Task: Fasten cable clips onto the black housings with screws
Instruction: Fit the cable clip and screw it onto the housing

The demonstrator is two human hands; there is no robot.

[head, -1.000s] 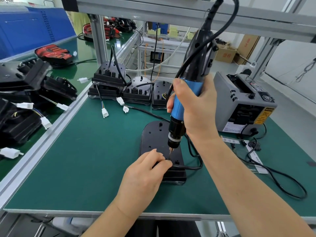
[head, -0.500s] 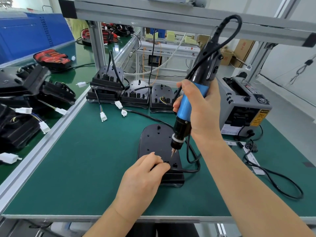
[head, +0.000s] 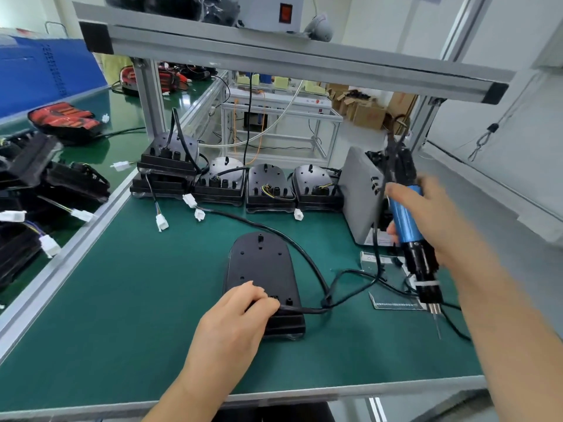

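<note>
Housing [head: 262,269] lies flat on the green surface [head: 137,300]. Left hand [head: 231,327] has its grip curled on the cable [head: 307,309] at the near end. Right hand [head: 441,220] has its grip tight on the screwdriver [head: 406,219], off to the right. If the left one slips, the cable may spring loose.

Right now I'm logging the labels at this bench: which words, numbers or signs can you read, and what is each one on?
No text here reads clearly.
Blue panel: a column of print, too blurred to read.
Cardboard boxes: red marks, too small to read.
Clear strip on the green mat: a line of tiny print, unreadable.
White box up top: a red switch, no lettering visible.
</note>
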